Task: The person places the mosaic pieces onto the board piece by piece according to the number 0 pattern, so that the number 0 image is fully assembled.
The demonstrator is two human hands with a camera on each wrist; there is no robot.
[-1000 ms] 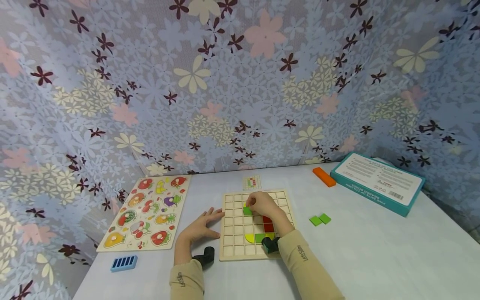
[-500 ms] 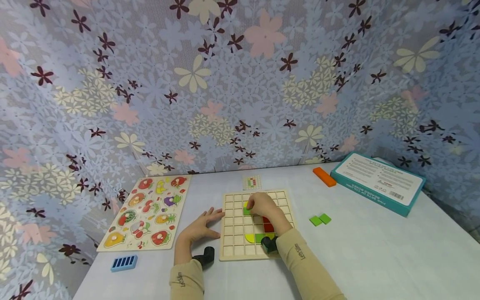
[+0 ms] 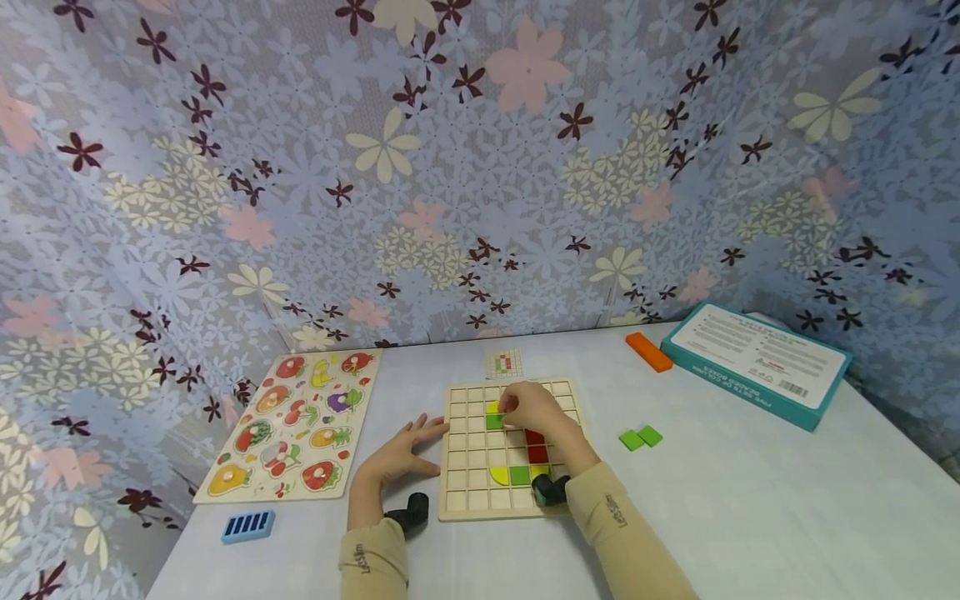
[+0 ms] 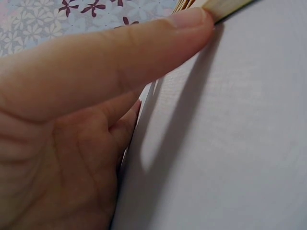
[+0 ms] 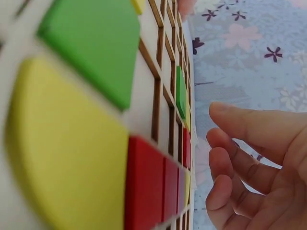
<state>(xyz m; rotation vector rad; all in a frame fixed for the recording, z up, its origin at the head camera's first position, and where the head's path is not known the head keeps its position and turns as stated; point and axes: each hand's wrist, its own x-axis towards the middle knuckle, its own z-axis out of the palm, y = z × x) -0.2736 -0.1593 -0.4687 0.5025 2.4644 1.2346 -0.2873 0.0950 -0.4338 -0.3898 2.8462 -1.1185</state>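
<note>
A wooden grid board [image 3: 457, 500] lies in front of me. My left hand [image 3: 397, 457] rests at its left edge, fingers spread; in the left wrist view the thumb [image 4: 187, 28] touches the board's side. My right hand [image 3: 536, 410] hovers over the upper middle, fingers loosely bent and holding nothing in the right wrist view. Near its fingertips a green square tile [image 3: 493, 422] sits in a cell, below a partly hidden yellow rounded tile [image 3: 492, 407]. Red square tiles [image 3: 537, 454], a lower green tile [image 3: 520, 476] and a yellow rounded tile [image 3: 500, 476] also fill cells.
Two loose green squares [image 3: 631, 440] lie right of the board. Behind it is a small pattern card [image 3: 503, 364]. A fruit puzzle board [image 3: 300, 433] and blue slotted block [image 3: 248, 527] are at left. An orange block [image 3: 648, 352] and teal box [image 3: 757, 362] lie at right.
The right fingers have come off the green tile, which stays in its cell. The right hand and forearm have shifted slightly right. The left hand keeps its place.
</note>
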